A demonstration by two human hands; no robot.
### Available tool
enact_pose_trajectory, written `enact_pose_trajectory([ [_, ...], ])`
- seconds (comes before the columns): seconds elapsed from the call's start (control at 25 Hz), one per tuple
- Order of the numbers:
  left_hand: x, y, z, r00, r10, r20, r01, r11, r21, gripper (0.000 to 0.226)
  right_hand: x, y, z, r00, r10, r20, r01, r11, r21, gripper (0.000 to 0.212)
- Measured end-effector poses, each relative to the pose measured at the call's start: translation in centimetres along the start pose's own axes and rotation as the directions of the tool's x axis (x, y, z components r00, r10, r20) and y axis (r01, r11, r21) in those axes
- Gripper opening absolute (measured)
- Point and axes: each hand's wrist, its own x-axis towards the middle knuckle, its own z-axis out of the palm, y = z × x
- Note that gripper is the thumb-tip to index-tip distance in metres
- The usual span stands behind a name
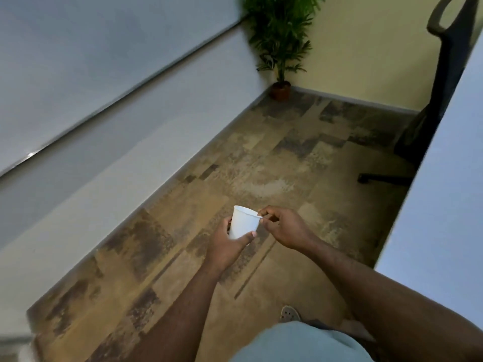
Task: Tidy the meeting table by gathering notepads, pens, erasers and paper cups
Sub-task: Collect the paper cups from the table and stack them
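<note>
A white paper cup [243,222] is held upright in front of me, over the floor. My left hand [226,246] wraps around its lower body from below, thumb across the front. My right hand [283,227] pinches the cup's rim on its right side with thumb and forefinger. The meeting table [449,178], white-topped, runs along the right edge of the view; only a bare strip of it shows.
A patterned brown carpet [261,165] stretches ahead. A grey wall [104,126] runs along the left. A potted plant [281,48] stands in the far corner. A black office chair [441,87] sits by the table at the right. My shoe [289,314] shows below.
</note>
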Motion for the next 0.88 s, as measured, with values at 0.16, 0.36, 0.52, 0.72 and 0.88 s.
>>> enact_pose_trajectory([
  [0.16, 8.7, 4.9, 2.0, 0.987, 0.073, 0.144, -0.078, 0.997, 0.028, 0.054, 5.7, 1.0, -4.5, 0.987, 0.087, -0.137, -0.082, 0.996, 0.044, 0.018],
  [0.36, 18.1, 9.3, 7.1, 0.906, 0.154, 0.394, -0.179, 0.983, 0.027, 0.055, 9.9, 4.0, -9.8, 0.935, 0.216, -0.283, -0.202, 0.976, 0.077, 0.020],
  [0.52, 25.6, 13.9, 12.7, 0.778, 0.213, 0.591, -0.287, 0.957, 0.034, 0.058, 13.0, 6.7, -14.2, 0.843, 0.301, -0.446, -0.281, 0.953, 0.113, 0.021],
  [0.72, 32.7, 21.5, 18.7, 0.529, 0.295, 0.796, -0.477, 0.879, -0.009, 0.063, 15.7, 8.3, -19.0, 0.639, 0.441, -0.630, -0.379, 0.893, 0.242, 0.024],
  [0.88, 35.2, 26.9, 24.3, 0.323, 0.323, 0.890, -0.609, 0.790, -0.065, 0.064, 16.0, 8.9, -22.7, 0.467, 0.504, -0.727, -0.403, 0.853, 0.332, 0.025],
])
